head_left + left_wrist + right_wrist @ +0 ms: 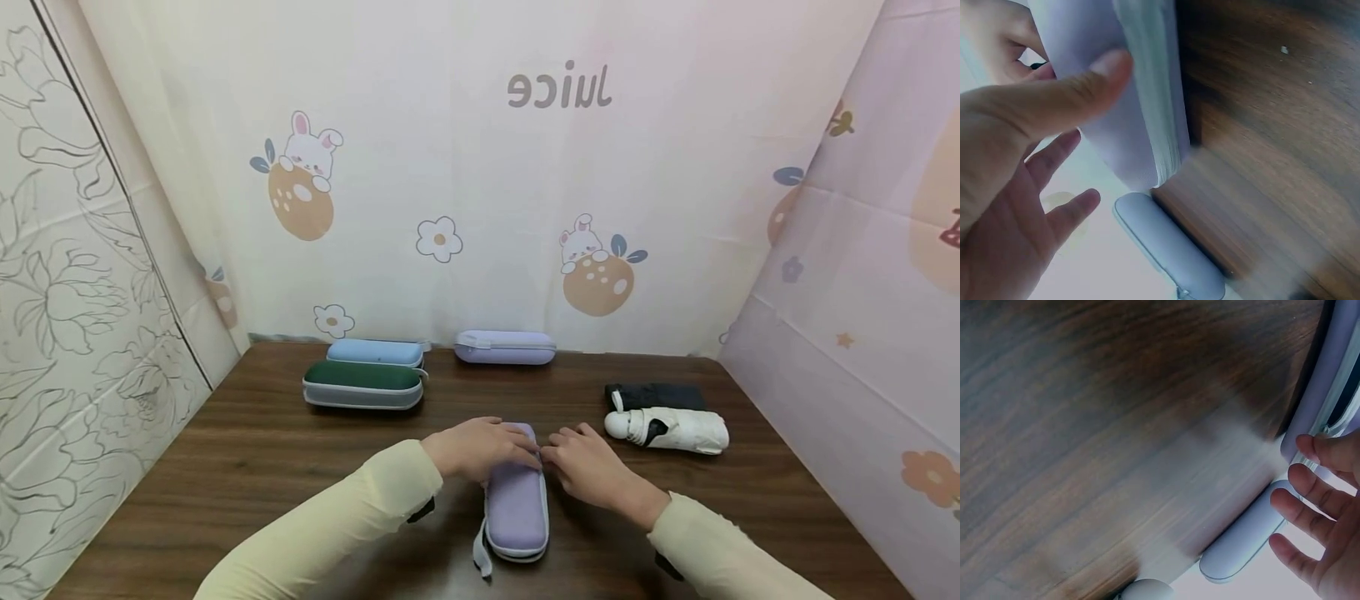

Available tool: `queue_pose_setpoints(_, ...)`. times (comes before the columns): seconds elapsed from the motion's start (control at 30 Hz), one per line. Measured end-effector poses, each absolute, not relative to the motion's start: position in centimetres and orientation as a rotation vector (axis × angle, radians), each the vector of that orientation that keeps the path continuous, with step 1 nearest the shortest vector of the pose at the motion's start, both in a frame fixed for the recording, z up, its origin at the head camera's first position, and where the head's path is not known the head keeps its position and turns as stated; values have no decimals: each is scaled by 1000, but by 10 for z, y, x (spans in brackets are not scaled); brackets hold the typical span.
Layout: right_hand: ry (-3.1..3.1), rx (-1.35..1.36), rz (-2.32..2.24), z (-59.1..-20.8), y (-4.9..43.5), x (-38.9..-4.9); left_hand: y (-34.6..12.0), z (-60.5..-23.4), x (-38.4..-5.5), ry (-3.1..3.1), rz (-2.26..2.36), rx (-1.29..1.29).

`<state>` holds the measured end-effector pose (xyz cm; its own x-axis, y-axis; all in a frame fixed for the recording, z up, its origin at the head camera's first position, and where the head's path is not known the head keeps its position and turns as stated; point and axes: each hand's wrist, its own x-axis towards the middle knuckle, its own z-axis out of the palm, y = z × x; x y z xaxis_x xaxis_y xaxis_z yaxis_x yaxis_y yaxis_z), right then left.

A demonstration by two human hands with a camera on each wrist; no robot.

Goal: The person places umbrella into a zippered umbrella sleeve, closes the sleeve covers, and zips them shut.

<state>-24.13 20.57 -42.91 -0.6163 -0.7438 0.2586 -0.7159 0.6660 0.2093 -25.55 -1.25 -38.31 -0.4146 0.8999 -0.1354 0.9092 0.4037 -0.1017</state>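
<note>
Case [517, 517], oblong and lilac, is lying mid-front on the brown wood-grain worktop [247, 467], its side gaping dark, contents hidden. The left hand [480, 450] is gripping it, the right hand [592, 471] pinching its zipper [1340, 375]. White printed cloth [450, 167] is bounding the back edge, before which a green-grey case [363, 383], light-blue case [375, 351] and lavender case [505, 348] are lying; a white folded umbrella [686, 431] and black bundle [663, 396] are resting rightward.

Right grip [1329, 519] pinching at the zip [1337, 384] of a purple case [1319, 384], lavender case [1244, 540] beyond, dark wood tabletop [1097, 437]
</note>
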Motion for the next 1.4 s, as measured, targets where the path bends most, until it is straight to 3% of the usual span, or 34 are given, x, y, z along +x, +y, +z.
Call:
queue_pose_setpoints(0.5,-2552,1228,-168,-427,205,-244,-21,-389,-259,2634,-115,1681)
queue_pose_setpoints(0.83,-2552,1291,-166,-423,211,-234,-27,-394,-260,2652,103,1556)
queue_pose_setpoints(1.4,-2509,1329,-218,-424,201,-251,-51,-400,-251,2779,28,1562)
